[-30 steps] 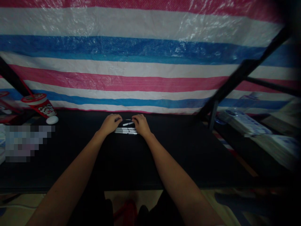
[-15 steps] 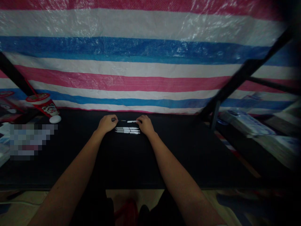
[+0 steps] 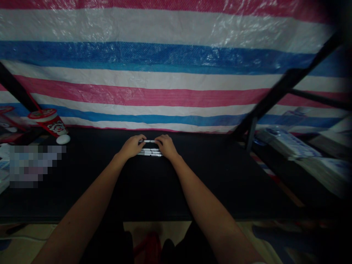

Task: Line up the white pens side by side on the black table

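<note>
- Left hand (image 3: 132, 146) and right hand (image 3: 165, 146) pinch one white pen (image 3: 149, 141) by its ends, above the pen row (image 3: 150, 152) on the tabletop (image 3: 154, 183).
- Best kept level, parallel to the row.

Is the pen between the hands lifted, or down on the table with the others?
Lifted, it seems: the pen spans between left hand and right hand, beyond the row of pens lying flat on the black table.
</note>
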`<state>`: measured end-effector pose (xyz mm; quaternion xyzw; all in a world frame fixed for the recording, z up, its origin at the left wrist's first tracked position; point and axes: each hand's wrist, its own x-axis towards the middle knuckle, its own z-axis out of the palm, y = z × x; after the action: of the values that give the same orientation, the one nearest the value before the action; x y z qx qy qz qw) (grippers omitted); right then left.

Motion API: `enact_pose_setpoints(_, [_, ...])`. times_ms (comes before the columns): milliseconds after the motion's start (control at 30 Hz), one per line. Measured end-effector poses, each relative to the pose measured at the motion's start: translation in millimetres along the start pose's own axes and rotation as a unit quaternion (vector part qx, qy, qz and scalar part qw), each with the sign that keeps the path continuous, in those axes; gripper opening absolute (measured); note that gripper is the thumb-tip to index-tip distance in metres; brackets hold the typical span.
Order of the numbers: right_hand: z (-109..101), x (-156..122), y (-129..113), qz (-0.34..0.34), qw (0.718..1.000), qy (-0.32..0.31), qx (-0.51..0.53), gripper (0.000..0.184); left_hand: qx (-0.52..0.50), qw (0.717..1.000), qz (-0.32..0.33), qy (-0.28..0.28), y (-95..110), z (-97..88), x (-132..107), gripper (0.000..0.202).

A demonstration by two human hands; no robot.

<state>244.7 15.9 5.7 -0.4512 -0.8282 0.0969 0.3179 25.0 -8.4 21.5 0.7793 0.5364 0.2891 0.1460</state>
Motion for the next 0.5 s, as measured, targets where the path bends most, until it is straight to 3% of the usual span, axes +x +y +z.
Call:
enact_pose_setpoints(233, [2.7, 1.0, 0.0, -0.006, 0.999, 0.004, 0.052, 0.02, 0.077, 0.996, 0.042, 0.012, 14.9, 0.1, -3.1, 0.023])
enact_pose_setpoints(500, [7.5, 0.8, 1.1, 0.066, 0.98, 0.05, 0.183, 0.024, 0.148, 0.987, 0.014, 0.053, 17.6, 2.9, -1.8, 0.03])
